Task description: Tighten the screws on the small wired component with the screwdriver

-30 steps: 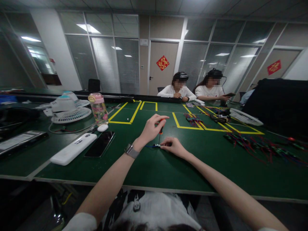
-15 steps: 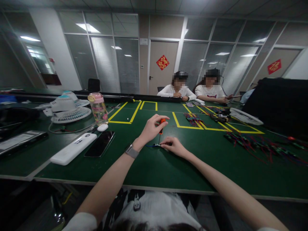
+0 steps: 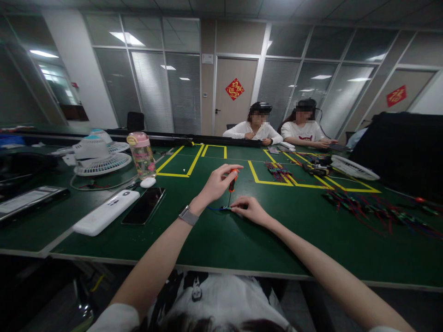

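Note:
My left hand (image 3: 216,184), with a watch on its wrist, is closed round the orange handle of a small screwdriver (image 3: 232,182) held upright. The tip of the screwdriver rests on a small connector part (image 3: 225,208) with blue wires, lying on the green table (image 3: 221,240). My right hand (image 3: 249,209) lies just right of that part, its fingertips pinched on it and pressing it to the table.
A dark phone (image 3: 143,206), a white power bank (image 3: 105,212), a white mouse (image 3: 148,182), a pink-capped bottle (image 3: 141,156) and white fans (image 3: 98,157) lie to the left. Bundles of coloured wire (image 3: 367,210) lie to the right. Two people sit at the far side.
My hands stay in place on the screwdriver and the part; the left fingers have shifted a little on the handle. The people at the far side have moved their heads and arms.

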`<state>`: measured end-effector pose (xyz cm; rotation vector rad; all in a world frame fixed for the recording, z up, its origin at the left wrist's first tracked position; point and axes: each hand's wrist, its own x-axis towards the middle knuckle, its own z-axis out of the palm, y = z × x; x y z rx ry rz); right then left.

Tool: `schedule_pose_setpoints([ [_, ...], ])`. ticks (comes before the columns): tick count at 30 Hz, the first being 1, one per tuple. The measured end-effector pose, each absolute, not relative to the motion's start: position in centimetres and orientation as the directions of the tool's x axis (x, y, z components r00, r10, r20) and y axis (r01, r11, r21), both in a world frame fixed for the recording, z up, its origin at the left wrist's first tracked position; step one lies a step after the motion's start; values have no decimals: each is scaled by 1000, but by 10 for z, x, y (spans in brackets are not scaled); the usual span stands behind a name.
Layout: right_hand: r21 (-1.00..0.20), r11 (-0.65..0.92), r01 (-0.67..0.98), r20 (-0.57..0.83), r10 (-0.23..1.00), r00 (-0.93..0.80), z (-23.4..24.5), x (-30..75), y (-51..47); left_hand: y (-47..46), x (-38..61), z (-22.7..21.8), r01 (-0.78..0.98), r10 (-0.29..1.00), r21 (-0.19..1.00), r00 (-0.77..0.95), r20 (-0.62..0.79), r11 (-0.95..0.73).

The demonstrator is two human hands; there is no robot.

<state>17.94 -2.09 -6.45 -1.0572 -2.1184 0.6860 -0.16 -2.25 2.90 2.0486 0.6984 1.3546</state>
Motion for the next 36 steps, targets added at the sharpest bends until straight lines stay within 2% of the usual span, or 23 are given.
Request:
schedule_pose_setpoints([
  [3,-699,536,474,324,827,-459,-65,180,-21,-24,0,30,44,720,760,360,594,-649],
  [7,-693,545,472,334,823,-460,-66,180,-21,-22,3,25,142,694,684,261,671,-715],
  [10,-700,537,472,328,828,-455,-65,179,-21,-22,3,24,181,670,646,259,696,-742],
  [16,-694,531,487,332,835,-438,-67,178,-20,-24,3,26,34,709,741,324,627,-671],
  [22,-690,529,495,334,839,-430,-66,178,-22,-20,2,23,202,664,632,242,708,-748],
  [24,-691,529,493,333,838,-433,-64,177,-23,-20,2,23,195,665,636,258,701,-746],
  [29,-696,528,486,326,836,-441,-62,178,-24,-20,2,24,58,709,732,313,632,-679],
  [34,-692,538,480,335,829,-447,-63,178,-23,-20,2,24,165,678,660,259,688,-733],
  [36,-690,542,480,336,827,-451,-64,178,-23,-21,2,25,149,679,668,275,680,-729],
])
